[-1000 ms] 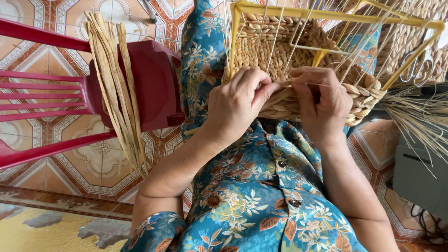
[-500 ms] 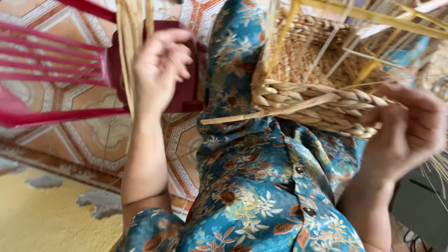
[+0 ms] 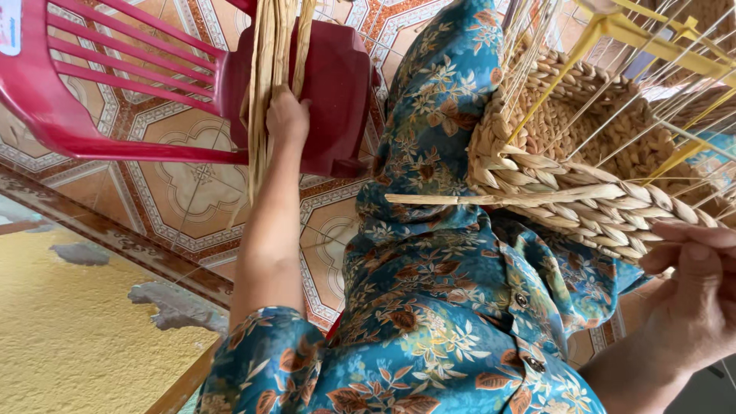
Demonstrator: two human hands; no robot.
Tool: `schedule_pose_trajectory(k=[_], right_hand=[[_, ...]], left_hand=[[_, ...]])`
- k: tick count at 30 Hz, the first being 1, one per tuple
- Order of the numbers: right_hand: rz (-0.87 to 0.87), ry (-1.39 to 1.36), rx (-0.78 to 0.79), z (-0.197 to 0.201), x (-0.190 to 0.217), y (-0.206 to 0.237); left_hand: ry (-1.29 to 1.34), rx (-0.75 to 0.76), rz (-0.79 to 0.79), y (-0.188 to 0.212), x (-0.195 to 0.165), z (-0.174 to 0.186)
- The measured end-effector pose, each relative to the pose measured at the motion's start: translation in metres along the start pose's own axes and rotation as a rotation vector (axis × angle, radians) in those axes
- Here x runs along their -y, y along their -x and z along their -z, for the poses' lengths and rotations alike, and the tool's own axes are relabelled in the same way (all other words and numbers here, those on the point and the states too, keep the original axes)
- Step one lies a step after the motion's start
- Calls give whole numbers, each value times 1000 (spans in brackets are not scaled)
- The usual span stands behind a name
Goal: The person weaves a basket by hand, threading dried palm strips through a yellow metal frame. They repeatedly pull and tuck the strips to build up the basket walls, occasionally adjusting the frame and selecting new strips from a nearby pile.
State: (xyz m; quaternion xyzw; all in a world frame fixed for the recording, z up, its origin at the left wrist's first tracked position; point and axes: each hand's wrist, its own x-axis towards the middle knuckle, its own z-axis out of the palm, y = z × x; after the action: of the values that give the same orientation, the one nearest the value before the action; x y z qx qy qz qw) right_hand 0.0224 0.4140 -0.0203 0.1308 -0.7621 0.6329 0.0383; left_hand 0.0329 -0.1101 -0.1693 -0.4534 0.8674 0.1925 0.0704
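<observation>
Head view, looking down over a blue floral-print shirt (image 3: 429,337). Left hand (image 3: 287,119) is stretched out to a bundle of dried straw strands (image 3: 272,69) that lies draped over the seat of a red plastic chair (image 3: 115,92); fingers are curled in against the strands and touching them, but the grip side faces away, so cannot tell whether any strand is actually pinched. Bundle hangs down past the chair edge over the patterned floor tiles (image 3: 184,192). Right hand (image 3: 690,295) sits low right, just below the rim of a half-woven straw basket (image 3: 567,176); fingers extended and close together, fingertips at the braided edge, thin strands running by them, hold not clear from this angle. Basket rests tilted on the lap, braided rows of pale straw forming its wall, built around a yellow wire frame (image 3: 652,38) whose bars stick up above the weave. Inside the basket: only the woven inner wall and thin upright strands crossing it, no loose contents visible. One flat loose strand (image 3: 460,199) pokes out horizontally from the basket's lower rim across the shirt, toward the left arm. Yellow painted surface (image 3: 84,337) with chipped patches lower left, beyond a tiled border. Chair and basket well apart, shirt between them.
</observation>
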Motion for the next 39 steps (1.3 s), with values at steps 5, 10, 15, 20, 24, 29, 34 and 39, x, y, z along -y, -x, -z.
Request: schedule_pose_trajectory(k=[5,10,15,20,24,29,34,39], right_hand=[[16,-29,-13,-14,9,-3],[-6,-57,-34,-34,21,-2],[161,170,110,-70,48,-11],[668,361,221,-106,73,-45],[777,547,310,-108,97,-63],[603,673,578,-129,106,-63],[653,439,951,-136,102,-36],[661,530,641,-89,104,-41]], left_hand=[[-40,-74,13,-1,-3,-7],[418,-202,-253,9,1,3],[1197,237,-296,55,-6,58],[1129,422,-643,137,-14,107],[1005,936,-1069,180,-22,121],[1282,1246,-1392,198,-44,136],[924,367,-1454,196,-90,139],[545,126,-1598,201,-112,140]])
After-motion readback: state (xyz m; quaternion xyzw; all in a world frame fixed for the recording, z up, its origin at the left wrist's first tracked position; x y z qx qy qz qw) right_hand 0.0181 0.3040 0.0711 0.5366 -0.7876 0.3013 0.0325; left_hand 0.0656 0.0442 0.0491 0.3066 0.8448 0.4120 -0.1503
